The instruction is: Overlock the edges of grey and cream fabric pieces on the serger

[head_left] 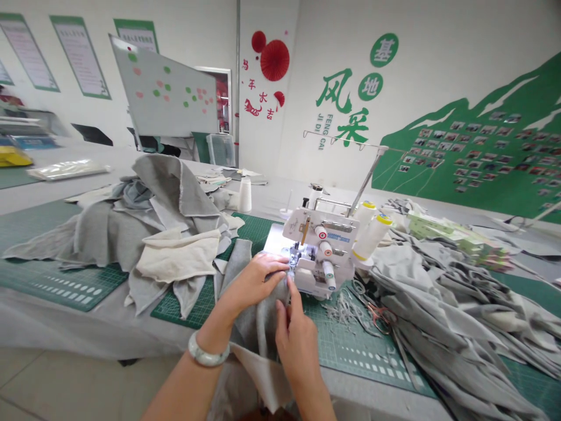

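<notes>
A piece of grey fabric (pixel 258 321) runs under the presser foot area of a white overlock sewing machine (pixel 322 234) and hangs down over the table edge towards me. My left hand (pixel 258 278) lies flat on that fabric, fingers stretched out beside the lit needle area. Just in front of the machine, my right hand (pixel 298 330) has its index finger pointing at the needle area and its thumb lower on the fabric, with the fabric's edge between them. Its other fingers are curled and partly hidden. The needle itself is too small to make out.
A heap of grey fabric pieces (pixel 118 216) with a cream piece (pixel 177 254) lies left. More grey fabric (pixel 429 298) fills the right side. Scissors (pixel 381 316) and thin fabric trimmings (pixel 350 313) lie on the green cutting mat (pixel 363 356). Thread cones (pixel 372 237) stand behind the machine.
</notes>
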A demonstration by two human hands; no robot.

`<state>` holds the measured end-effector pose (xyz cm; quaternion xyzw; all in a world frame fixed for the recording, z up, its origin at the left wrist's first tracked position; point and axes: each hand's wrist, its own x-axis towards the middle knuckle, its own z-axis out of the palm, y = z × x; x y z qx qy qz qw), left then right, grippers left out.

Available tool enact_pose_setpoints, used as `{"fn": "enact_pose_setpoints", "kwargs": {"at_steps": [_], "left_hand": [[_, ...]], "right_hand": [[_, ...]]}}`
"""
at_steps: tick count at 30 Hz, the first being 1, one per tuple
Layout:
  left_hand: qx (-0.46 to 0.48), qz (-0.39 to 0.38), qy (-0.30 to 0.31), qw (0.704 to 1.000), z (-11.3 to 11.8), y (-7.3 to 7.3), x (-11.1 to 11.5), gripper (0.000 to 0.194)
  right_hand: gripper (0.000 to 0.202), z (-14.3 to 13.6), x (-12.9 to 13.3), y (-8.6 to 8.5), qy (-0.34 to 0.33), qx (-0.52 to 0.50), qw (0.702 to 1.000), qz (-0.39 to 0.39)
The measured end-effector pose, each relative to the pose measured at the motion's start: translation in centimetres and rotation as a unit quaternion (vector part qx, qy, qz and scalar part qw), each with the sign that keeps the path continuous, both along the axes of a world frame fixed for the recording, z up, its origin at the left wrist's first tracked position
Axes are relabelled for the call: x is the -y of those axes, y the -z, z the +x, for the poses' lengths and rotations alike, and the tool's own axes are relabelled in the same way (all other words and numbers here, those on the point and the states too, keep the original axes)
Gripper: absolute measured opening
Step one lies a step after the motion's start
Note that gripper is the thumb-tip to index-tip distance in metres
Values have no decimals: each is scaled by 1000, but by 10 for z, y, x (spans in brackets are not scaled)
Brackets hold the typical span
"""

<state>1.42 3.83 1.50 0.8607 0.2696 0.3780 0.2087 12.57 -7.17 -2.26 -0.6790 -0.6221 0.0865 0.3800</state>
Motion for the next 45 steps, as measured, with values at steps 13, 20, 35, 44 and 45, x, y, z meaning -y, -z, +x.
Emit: {"fn": "enact_pose_setpoints", "kwargs": {"at_steps": [13, 20, 35, 44, 45], "left_hand": [[-15, 47, -35, 998, 1, 3, 4, 22], [-54, 80, -88, 991, 0, -2, 14, 21], [-65, 58, -75, 993, -1, -3, 10, 24], [-58, 58, -55, 995, -3, -5, 16, 33], [-59, 56, -52, 995, -4, -4, 15, 33]], "right_hand": [[51, 3, 4, 3, -2, 2, 1000, -16], [50, 1, 2, 1, -5, 21, 999, -27], [50, -1, -3, -5, -6, 85, 994, -69], [49, 0, -4, -8, -3, 49, 997, -64], [49, -1, -4, -9, -5, 47, 997, -63]]}}
